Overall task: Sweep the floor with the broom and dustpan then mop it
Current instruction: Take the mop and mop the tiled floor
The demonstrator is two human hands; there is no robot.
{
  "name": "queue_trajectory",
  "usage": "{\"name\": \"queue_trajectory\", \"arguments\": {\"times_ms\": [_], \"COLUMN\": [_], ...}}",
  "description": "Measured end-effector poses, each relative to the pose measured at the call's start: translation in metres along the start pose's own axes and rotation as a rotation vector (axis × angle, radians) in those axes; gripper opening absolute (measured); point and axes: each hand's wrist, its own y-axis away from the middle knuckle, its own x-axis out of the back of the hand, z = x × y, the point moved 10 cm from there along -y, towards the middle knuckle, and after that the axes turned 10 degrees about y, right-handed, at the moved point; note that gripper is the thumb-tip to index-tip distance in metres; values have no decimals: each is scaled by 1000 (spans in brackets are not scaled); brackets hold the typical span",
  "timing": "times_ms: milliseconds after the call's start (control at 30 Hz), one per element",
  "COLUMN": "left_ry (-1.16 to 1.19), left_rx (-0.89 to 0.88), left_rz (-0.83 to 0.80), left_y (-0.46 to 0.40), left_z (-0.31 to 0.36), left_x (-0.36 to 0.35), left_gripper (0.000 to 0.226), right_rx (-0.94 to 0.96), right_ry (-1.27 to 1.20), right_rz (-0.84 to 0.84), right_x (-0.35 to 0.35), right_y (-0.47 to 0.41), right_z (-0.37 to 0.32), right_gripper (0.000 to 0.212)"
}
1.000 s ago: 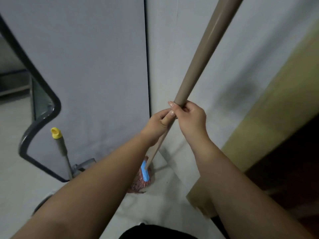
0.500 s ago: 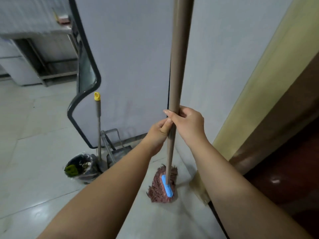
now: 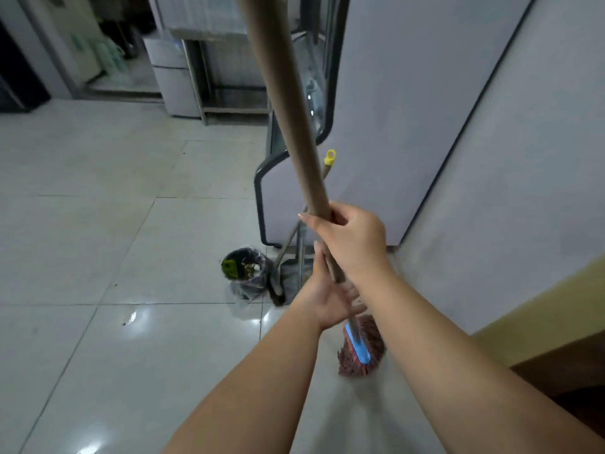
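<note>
A: Well, starting at the far left, what shows?

B: Pale floor tiles (image 3: 98, 257) with glare patches, and far back a metal cabinet (image 3: 176, 83) beside shelving. Nearer the middle, a small bin (image 3: 245, 273) lined with a bag stands on the floor, with scraps inside.

A: And just right of the bin?

B: The broom (image 3: 327, 165), its handle topped by a yellow cap, leans against a grey panel (image 3: 376, 109). The dustpan (image 3: 293, 276) stands touching it, right beside the bin.

A: What does the person's left hand do?

B: The left hand (image 3: 327, 296) lies palm up with straight fingers touching the mop handle (image 3: 288, 103); it does not curl around it.

A: And the right hand?

B: The right hand (image 3: 350, 244) grips the handle just above the left, fingers wrapped fully round it. The handle tilts, its top leaning left out of the frame.

A: Where is the mop's head?

B: The mop head (image 3: 360, 347), reddish strands with a blue clamp, rests on the floor near the person, below both hands, close to the grey wall (image 3: 523, 191) on the right.
</note>
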Motion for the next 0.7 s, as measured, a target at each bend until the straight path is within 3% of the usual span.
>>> {"name": "queue_trajectory", "arguments": {"times_ms": [100,200,300,333,433,533,600,700], "left_ry": [204,429,421,363,569,556,556,665], "left_rx": [-164,-204,-342,-419,-553,-617,-681,-737], "left_rz": [72,79,146,152,126,170,211,264], "left_y": [28,66,100,113,136,160,169,171], "left_z": [68,116,160,172,196,211,218,219], "left_x": [27,44,64,68,85,100,124,173], "left_gripper": [34,18,6,7,11,11,12,20], "right_rx": [68,135,190,196,189,168,151,150], "right_ry": [-35,-111,-252,-292,-438,-527,-491,-251], "right_rz": [-32,-69,-144,-161,-223,-302,-390,-587], "right_x": [-35,-65,-90,-95,-110,-134,-160,-210], "right_y": [5,9,14,14,16,26,37,66], "right_z": [-55,-103,-143,-153,-169,-167,-159,-134], "right_gripper": [31,23,17,17,15,8,8,12]}}
